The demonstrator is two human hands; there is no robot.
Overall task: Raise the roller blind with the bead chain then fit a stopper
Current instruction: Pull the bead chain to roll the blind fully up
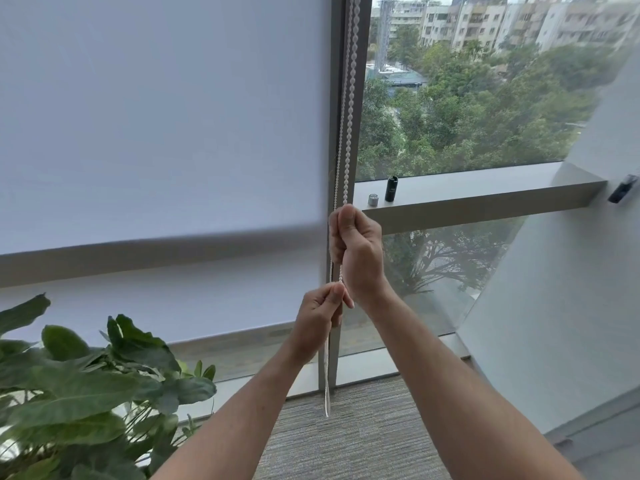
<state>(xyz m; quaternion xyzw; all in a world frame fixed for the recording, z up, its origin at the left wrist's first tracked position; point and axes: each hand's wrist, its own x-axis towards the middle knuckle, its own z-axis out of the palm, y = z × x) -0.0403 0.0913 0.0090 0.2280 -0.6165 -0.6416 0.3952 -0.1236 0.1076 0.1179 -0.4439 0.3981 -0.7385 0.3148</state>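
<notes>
Blind: the big white fabric roller blind point(162, 116) covers most of the left window pane. Its bottom edge hangs about halfway down the glass, so it looks partly up, with more to go.

Window: the tall glass window with a grey metal frame point(337, 98) shows green trees and pale flats outside on the right side.

Plant: a leafy green pot plant point(86, 386) stands low on the left, well apart from the hands.

Chain: the long white plastic bead chain point(350, 116) hangs down along the frame, just beside the blind's right edge. Its loop ends near the grey carpet.

Right hand: the right hand point(358, 249) is the higher one. Its fingers are curled tight round the chain in a fist.

Left hand: the left hand point(320, 315) is just below. Its thumb and fingers pinch the chain.

Ledge things: a small black tube point(391, 188) and a small silver cap point(373, 199) stand near each other on the grey window ledge point(485, 195). One may be the stopper, but they are too small to tell.

Done: the blind is raised some of the way, I think.

Left: more pulling, then the stopper, which is not on the chain that I can see.
</notes>
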